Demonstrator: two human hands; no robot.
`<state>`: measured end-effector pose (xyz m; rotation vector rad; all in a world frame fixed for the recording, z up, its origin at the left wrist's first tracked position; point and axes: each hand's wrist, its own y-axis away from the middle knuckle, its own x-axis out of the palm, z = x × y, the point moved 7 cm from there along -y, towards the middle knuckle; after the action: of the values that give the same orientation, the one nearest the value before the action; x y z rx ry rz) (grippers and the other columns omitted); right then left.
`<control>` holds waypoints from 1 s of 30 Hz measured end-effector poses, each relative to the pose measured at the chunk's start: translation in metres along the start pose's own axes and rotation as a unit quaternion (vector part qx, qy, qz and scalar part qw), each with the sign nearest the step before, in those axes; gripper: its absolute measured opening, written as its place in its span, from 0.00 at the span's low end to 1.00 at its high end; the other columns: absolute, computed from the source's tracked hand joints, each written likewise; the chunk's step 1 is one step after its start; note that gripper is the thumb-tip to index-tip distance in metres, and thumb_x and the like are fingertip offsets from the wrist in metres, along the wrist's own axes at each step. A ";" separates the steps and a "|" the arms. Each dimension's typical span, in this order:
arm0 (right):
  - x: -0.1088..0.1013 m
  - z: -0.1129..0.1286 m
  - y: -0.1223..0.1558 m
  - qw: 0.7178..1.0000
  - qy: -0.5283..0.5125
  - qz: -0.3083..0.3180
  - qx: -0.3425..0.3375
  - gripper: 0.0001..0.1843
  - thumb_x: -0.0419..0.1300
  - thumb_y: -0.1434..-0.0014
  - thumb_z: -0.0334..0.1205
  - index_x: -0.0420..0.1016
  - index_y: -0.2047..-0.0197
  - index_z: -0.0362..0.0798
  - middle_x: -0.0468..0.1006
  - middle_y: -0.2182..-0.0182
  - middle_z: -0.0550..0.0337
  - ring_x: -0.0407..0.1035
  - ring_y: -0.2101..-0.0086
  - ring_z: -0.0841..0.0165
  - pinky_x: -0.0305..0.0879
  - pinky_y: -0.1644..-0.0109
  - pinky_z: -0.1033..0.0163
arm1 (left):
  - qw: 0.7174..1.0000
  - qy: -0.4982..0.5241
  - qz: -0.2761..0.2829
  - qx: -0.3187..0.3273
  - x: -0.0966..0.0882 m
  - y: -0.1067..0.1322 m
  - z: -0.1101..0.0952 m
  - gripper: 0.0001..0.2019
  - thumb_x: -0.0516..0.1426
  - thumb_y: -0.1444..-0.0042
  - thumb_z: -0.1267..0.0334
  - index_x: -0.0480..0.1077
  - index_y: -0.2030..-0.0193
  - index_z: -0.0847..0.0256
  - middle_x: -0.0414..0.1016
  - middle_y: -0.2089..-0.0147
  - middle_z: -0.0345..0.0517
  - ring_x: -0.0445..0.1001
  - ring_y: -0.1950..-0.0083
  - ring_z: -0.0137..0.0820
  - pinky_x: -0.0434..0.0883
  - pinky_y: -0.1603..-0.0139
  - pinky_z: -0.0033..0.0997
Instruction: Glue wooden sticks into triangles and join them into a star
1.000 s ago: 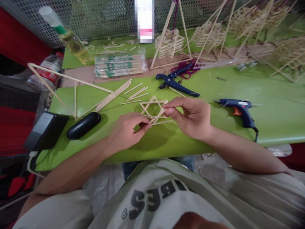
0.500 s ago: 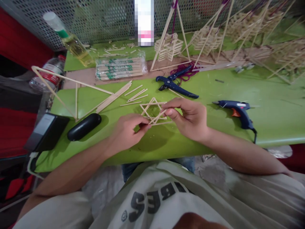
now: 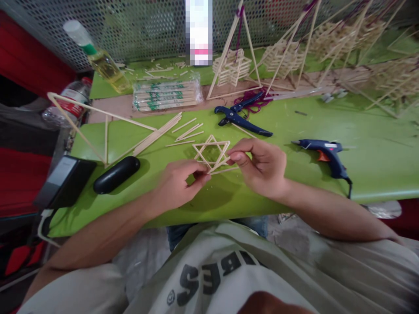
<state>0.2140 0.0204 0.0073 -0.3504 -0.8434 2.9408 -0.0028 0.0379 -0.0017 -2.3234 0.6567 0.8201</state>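
A six-pointed star of thin wooden sticks [image 3: 212, 153] is held just above the green table [image 3: 294, 174]. My left hand [image 3: 178, 185] pinches its near lower point with thumb and fingers closed. On the star's right side my right hand [image 3: 262, 168] grips a stick between thumb and forefinger, fingers curled. Loose wooden sticks [image 3: 183, 133] lie just beyond the star.
A blue glue gun [image 3: 324, 152] lies to the right, blue cutters [image 3: 240, 117] behind the star. At left sit a black case [image 3: 116, 173], a dark power brick [image 3: 63, 181], a stick triangle [image 3: 98, 126]. Packed sticks [image 3: 166, 93], bottles [image 3: 98, 59] and several finished stick frames [image 3: 234, 65] stand further back.
The star has tipped up slightly and shows more fully between my hands. Both hands keep their pinch and have barely shifted.
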 end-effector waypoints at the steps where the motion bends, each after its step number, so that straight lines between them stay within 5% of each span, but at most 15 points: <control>1: -0.002 0.000 0.000 1.000 -0.010 -0.016 -0.001 0.03 0.72 0.25 0.40 0.87 0.54 0.52 0.90 0.63 0.59 0.85 0.64 0.67 0.79 0.60 0.60 | 1.000 -0.001 -0.007 -0.002 -0.002 -0.001 0.000 0.03 0.70 0.28 0.65 0.81 0.55 0.57 0.88 0.61 0.41 0.85 0.64 0.31 0.78 0.58 0.29; 11: -0.009 -0.007 0.000 0.997 -0.009 -0.071 0.019 0.16 0.73 0.26 0.51 0.90 0.40 0.57 0.91 0.61 0.59 0.86 0.66 0.65 0.85 0.60 0.57 | 0.996 -0.013 -0.085 -0.009 -0.018 -0.003 0.001 0.04 0.71 0.31 0.68 0.83 0.59 0.59 0.91 0.61 0.41 0.87 0.63 0.30 0.80 0.60 0.25; 17: -0.009 -0.005 -0.005 0.998 0.005 -0.062 0.002 0.03 0.76 0.29 0.41 0.92 0.53 0.54 0.92 0.62 0.60 0.85 0.65 0.67 0.81 0.58 0.60 | 0.993 -0.021 -0.099 -0.056 -0.019 -0.002 0.008 0.05 0.71 0.31 0.62 0.86 0.61 0.56 0.90 0.64 0.41 0.86 0.66 0.32 0.82 0.62 0.27; 24: -0.004 -0.007 -0.006 0.998 0.022 -0.048 0.030 0.10 0.73 0.25 0.49 0.87 0.56 0.52 0.91 0.64 0.59 0.85 0.65 0.66 0.81 0.59 0.59 | 0.978 0.052 -0.178 -0.092 -0.029 0.002 0.017 0.05 0.74 0.32 0.58 0.89 0.58 0.56 0.90 0.64 0.42 0.85 0.67 0.29 0.81 0.63 0.24; 30: 0.002 -0.017 -0.002 0.998 -0.015 -0.014 0.053 0.12 0.69 0.22 0.50 0.81 0.57 0.52 0.89 0.64 0.59 0.84 0.64 0.66 0.80 0.59 0.57 | 0.979 0.067 -0.163 -0.106 -0.025 0.003 0.019 0.05 0.74 0.32 0.59 0.89 0.59 0.56 0.89 0.67 0.41 0.85 0.68 0.29 0.81 0.64 0.25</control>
<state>0.2158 0.0311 -0.0056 -0.2848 -0.6865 2.9570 -0.0299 0.0546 0.0021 -2.6042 0.2378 0.6094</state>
